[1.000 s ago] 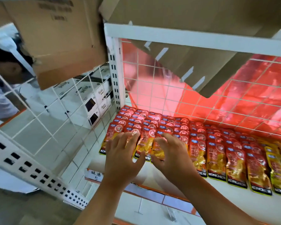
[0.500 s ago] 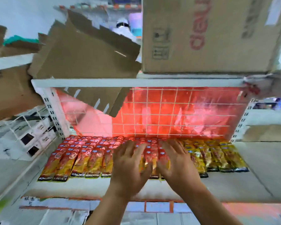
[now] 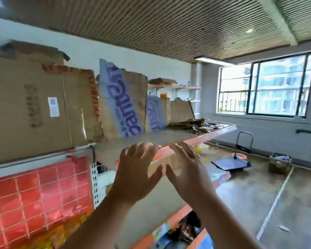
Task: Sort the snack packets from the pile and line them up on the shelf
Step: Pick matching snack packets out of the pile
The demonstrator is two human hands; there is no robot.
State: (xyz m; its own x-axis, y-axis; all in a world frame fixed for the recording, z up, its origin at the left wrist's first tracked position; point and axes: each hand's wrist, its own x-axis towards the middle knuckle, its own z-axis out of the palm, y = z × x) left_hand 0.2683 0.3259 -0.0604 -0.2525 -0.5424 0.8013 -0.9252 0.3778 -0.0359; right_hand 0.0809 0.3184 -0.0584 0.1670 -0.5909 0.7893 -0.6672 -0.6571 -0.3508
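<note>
The upper shelf (image 3: 169, 136) carries cardboard boxes (image 3: 31, 108) and, far along, a pile of packets (image 3: 196, 124). Before its edge the left hand (image 3: 136, 169) and right hand (image 3: 188, 169) hover, fingers spread, holding nothing.

The left hand (image 3: 135, 169) and right hand (image 3: 187, 171) are blurred and hide part of the shelf (image 3: 214, 133) along its orange front edge. Yellow snack packets (image 3: 61, 232) are a smear behind the wire grid (image 3: 38, 191), cut off by the bottom edge. The dark pile (image 3: 196, 125) at the shelf's far right end is too small to make out.
</note>
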